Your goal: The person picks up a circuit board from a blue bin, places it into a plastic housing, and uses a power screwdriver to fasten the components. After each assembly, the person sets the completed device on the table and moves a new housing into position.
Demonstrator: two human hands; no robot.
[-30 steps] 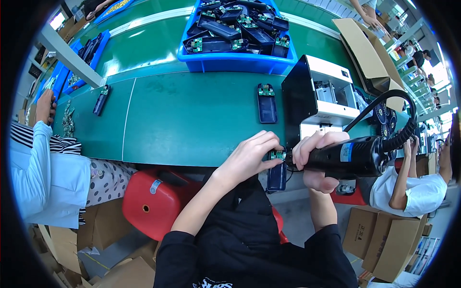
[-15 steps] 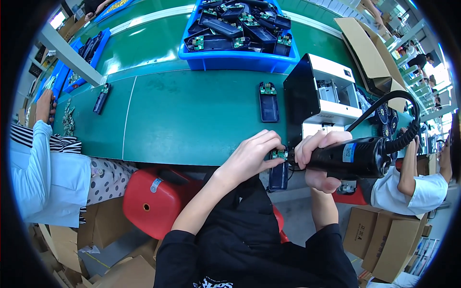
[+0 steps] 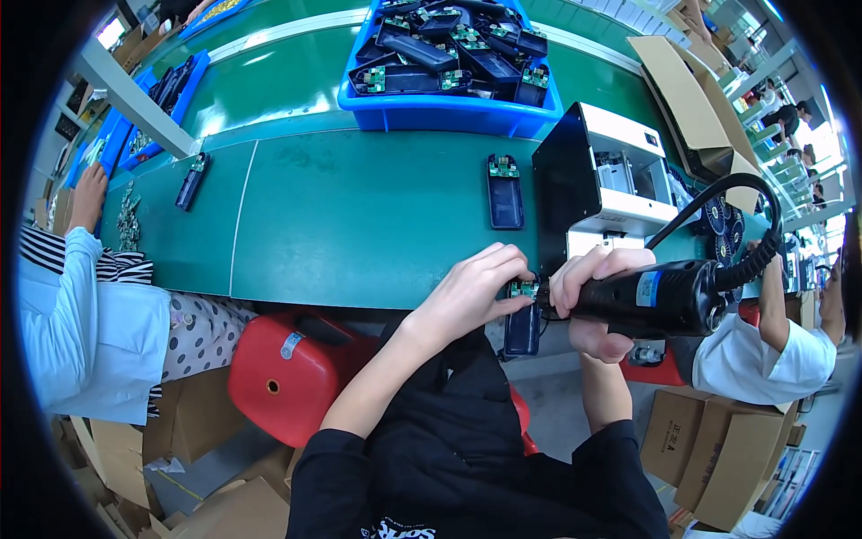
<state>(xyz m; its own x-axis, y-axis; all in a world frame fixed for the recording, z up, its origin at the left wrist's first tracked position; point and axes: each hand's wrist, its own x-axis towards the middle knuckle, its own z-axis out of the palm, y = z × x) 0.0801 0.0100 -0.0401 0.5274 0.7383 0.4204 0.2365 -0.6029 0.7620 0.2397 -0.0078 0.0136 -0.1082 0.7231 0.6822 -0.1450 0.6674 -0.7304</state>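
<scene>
My left hand (image 3: 469, 289) grips the top of a dark plastic housing (image 3: 521, 334) at the table's front edge, thumb and fingers closed around its end with the green circuit board (image 3: 523, 288). My right hand (image 3: 588, 296) is wrapped round a black corded electric screwdriver (image 3: 663, 298), held almost level with its front end pointing left at that board. My fingers hide the bit, so contact with a screw cannot be made out. Farther back on the table lies another housing with a board (image 3: 505, 193).
A blue bin (image 3: 449, 117) heaped with similar housings stands at the back. Right of centre is a black-and-white machine (image 3: 611, 171), with an open cardboard box (image 3: 691, 108) beyond. One housing (image 3: 192, 182) lies leftward, near a co-worker's hand (image 3: 88, 193). A red stool (image 3: 287, 382) stands left of me.
My hands, the housing and the screwdriver keep nearly the same place. The view has shifted very slightly, and the co-worker's hand at the left has moved a little.
</scene>
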